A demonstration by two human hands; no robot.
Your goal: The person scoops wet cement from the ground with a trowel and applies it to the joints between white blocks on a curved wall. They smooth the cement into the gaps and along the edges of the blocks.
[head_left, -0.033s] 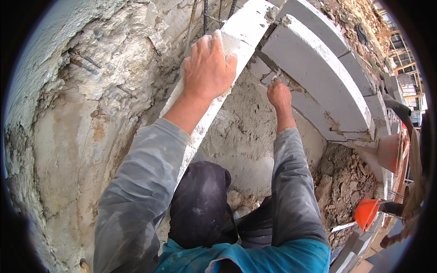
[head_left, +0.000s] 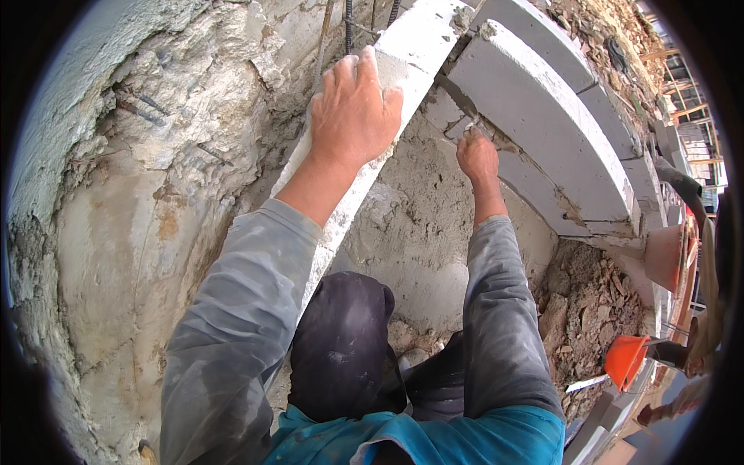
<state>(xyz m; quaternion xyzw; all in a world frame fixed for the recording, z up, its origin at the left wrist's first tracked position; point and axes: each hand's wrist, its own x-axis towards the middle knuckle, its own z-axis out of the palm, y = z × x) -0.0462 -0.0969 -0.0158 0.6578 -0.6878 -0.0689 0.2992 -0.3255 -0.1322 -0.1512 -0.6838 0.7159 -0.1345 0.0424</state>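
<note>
- Rests the left hand (head_left: 353,116) at 12 o'clock on the long white masonry ledge (head_left: 422,43), back of the hand up, fingers spread open over the top, thumb toward 1 o'clock.
- Curls the right hand (head_left: 477,157) at 2 o'clock, fingers bent closed beside the joint below the upper curved grey block (head_left: 542,116); cannot tell whether around a tool or only against the pale bit at the fingertips.
- Faces the ledge running slantwise from just past 12 o'clock down toward 7, and the curved block at 2 o'clock, above a lower curved block (head_left: 535,194), with another grey block (head_left: 535,43) behind.
- Has rough grey mortar (head_left: 411,198) between the forearms.
- Sees steel rebar (head_left: 349,27) at 12 o'clock, a broken concrete wall (head_left: 116,225) at 9, an orange bucket (head_left: 625,363) at 4, beside earthy rubble (head_left: 597,306).
- Wears grey sleeves (head_left: 248,271), a teal shirt (head_left: 496,438) and dark trousers (head_left: 341,341), one knee bent at 6 o'clock.
</note>
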